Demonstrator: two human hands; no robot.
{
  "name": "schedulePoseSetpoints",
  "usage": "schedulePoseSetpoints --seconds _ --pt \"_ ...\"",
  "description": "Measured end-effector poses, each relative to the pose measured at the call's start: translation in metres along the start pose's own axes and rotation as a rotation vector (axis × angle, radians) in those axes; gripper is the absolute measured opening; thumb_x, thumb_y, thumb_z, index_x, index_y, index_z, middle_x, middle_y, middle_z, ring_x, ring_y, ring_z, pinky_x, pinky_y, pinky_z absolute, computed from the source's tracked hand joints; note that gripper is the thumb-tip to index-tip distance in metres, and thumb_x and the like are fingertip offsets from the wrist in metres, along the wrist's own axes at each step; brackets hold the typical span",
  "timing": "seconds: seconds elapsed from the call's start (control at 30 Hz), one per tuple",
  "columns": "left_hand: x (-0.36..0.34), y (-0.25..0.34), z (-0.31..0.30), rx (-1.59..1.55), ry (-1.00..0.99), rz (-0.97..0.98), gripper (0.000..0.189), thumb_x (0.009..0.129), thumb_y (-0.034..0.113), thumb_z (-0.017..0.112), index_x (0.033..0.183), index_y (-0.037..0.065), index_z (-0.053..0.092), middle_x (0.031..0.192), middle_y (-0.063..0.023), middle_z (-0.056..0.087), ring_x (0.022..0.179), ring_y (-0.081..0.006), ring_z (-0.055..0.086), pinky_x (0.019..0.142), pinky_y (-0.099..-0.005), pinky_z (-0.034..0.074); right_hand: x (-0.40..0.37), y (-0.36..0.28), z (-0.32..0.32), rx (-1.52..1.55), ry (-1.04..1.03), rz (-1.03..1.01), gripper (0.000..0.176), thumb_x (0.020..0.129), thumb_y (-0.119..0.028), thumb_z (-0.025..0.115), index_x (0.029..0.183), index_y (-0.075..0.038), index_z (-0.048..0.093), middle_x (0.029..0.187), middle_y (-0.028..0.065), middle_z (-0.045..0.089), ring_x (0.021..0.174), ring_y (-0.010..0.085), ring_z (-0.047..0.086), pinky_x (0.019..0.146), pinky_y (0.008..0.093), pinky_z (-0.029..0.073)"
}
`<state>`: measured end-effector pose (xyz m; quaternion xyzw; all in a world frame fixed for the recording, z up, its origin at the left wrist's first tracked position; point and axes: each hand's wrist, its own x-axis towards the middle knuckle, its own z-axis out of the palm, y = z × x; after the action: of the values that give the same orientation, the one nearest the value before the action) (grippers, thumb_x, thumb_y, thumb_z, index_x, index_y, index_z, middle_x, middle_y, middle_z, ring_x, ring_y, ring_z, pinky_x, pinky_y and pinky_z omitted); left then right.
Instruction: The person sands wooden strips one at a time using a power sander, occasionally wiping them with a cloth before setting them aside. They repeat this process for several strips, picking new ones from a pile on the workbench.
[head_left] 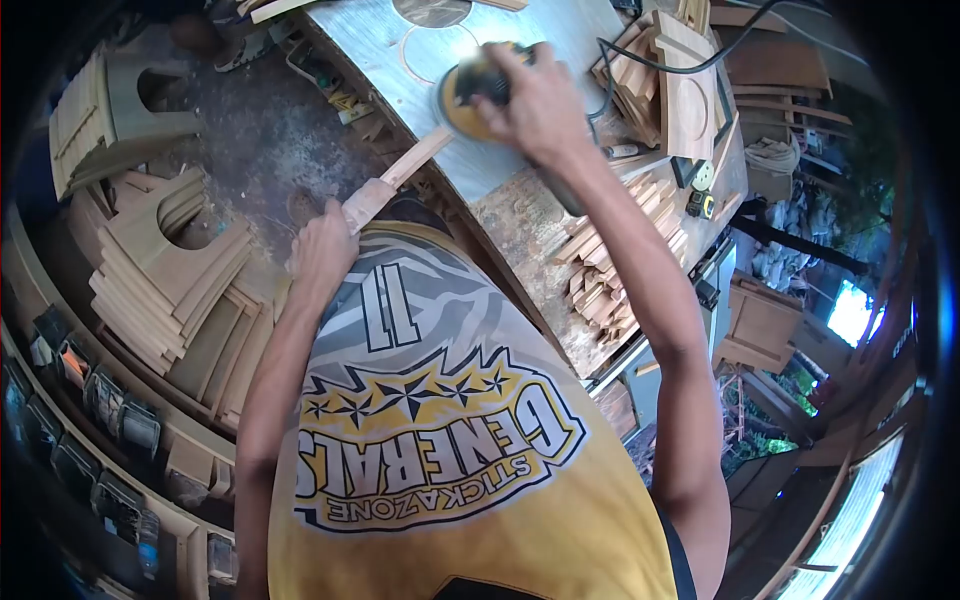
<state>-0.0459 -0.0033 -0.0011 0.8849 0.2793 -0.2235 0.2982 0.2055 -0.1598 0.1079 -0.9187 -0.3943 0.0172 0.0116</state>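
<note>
Slanting forward and rightward from the person's bare left hand point(325, 243), a long, narrow strip of pale wood point(415, 160) reached over the near edge of a brown, worn workbench point(510, 220) topped with a flat, silvery-blue sheet point(485, 168). That hand was wrapped around the strip's broader near end, and the long axis ran straight toward a round, yellow-and-black power sander point(468, 97). The right hand point(545, 105) grasped the sander from above (the tool looked slightly blurred). At the strip's far end, wood met the sander's rim — whether the tip lay under it, I could not tell. The right hand was nearer that end; the strip lay between both hands, ahead of the left.
</note>
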Motion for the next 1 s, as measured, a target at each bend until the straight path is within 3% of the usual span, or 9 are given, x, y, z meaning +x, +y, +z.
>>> schedulePoseSetpoints --seconds 0.07,0.2,0.23,0.33,0.4,0.47,0.7,0.83,1.0 --pt "0.000 0.003 -0.003 -0.004 -0.019 -0.009 0.029 0.092 0.019 0.065 0.111 -0.002 0.059 0.095 -0.0320 0.071 0.094 -0.0505 0.070 0.085 -0.0585 0.054 0.016 0.014 -0.012 0.004 -0.081 0.123 0.055 0.085 -0.041 0.078 0.136 -0.027 0.061 0.109 0.0247 0.060 0.093 0.0408 0.069 0.074 0.0496 0.060" --pt "0.008 0.009 -0.007 -0.022 0.012 -0.010 0.028 0.092 0.019 0.065 0.110 -0.002 0.059 0.095 -0.0312 0.072 0.094 -0.0500 0.070 0.085 -0.0583 0.054 0.002 -0.003 -0.004 0.017 0.010 -0.035 0.054 0.084 -0.037 0.080 0.134 -0.027 0.061 0.106 0.0246 0.060 0.086 0.0418 0.068 0.075 0.0497 0.060" --pt "0.011 0.010 -0.005 -0.012 0.017 -0.009 0.028 0.092 0.019 0.065 0.111 -0.002 0.059 0.095 -0.0310 0.072 0.094 -0.0497 0.070 0.086 -0.0583 0.054 -0.004 -0.015 -0.003 0.066 0.005 -0.106 0.053 0.082 -0.033 0.080 0.131 -0.027 0.062 0.104 0.0239 0.059 0.086 0.0400 0.067 0.064 0.0476 0.060" --pt "0.009 0.013 -0.007 -0.011 0.021 -0.008 0.029 0.092 0.019 0.065 0.111 -0.002 0.059 0.096 -0.0310 0.072 0.095 -0.0494 0.070 0.086 -0.0581 0.054 -0.006 -0.036 -0.008 0.061 -0.115 -0.112 0.051 0.083 -0.031 0.080 0.131 -0.028 0.061 0.103 0.0237 0.058 0.086 0.0399 0.067 0.065 0.0489 0.061" --pt "0.003 0.014 -0.005 -0.020 0.025 -0.006 0.029 0.092 0.018 0.065 0.111 -0.002 0.059 0.096 -0.0312 0.072 0.095 -0.0493 0.070 0.086 -0.0579 0.055 0.007 -0.012 -0.001 0.035 0.007 -0.100 0.051 0.083 -0.032 0.079 0.131 -0.028 0.061 0.106 0.0242 0.058 0.086 0.0405 0.067 0.064 0.0489 0.060" --pt "0.003 0.010 -0.001 -0.024 0.038 -0.040 0.029 0.092 0.017 0.065 0.111 -0.003 0.059 0.097 -0.0315 0.072 0.095 -0.0495 0.070 0.086 -0.0574 0.055 0.019 -0.002 -0.003 0.004 -0.004 -0.039 0.052 0.083 -0.033 0.079 0.132 -0.028 0.060 0.108 0.0250 0.058 0.087 0.0411 0.067 0.064 0.0488 0.060" --pt "0.004 0.013 -0.006 -0.017 -0.001 -0.045 0.027 0.091 0.015 0.064 0.111 -0.003 0.059 0.096 -0.0313 0.072 0.095 -0.0492 0.071 0.086 -0.0570 0.055 -0.012 -0.039 -0.004 0.052 -0.054 -0.250 0.051 0.082 -0.030 0.079 0.130 -0.028 0.060 0.104 0.0241 0.057 0.087 0.0425 0.067 0.065 0.0487 0.061" --pt "-0.001 0.013 -0.003 -0.026 -0.016 -0.038 0.025 0.091 0.012 0.062 0.112 -0.003 0.058 0.097 -0.0310 0.072 0.096 -0.0491 0.071 0.086 -0.0572 0.055 0.021 -0.002 -0.001 -0.028 -0.020 -0.075 0.051 0.084 -0.036 0.079 0.131 -0.027 0.062 0.108 0.0232 0.059 0.086 0.0404 0.067 0.069 0.0476 0.059" --pt "0.007 0.011 -0.001 -0.052 -0.004 -0.018 0.025 0.091 0.010 0.061 0.113 -0.002 0.057 0.099 -0.0313 0.072 0.097 -0.0498 0.070 0.087 -0.0578 0.054 0.000 -0.022 -0.006 0.067 -0.074 -0.134 0.053 0.082 -0.033 0.081 0.132 -0.028 0.062 0.109 0.0237 0.058 0.086 0.0408 0.067 0.068 0.0495 0.058"
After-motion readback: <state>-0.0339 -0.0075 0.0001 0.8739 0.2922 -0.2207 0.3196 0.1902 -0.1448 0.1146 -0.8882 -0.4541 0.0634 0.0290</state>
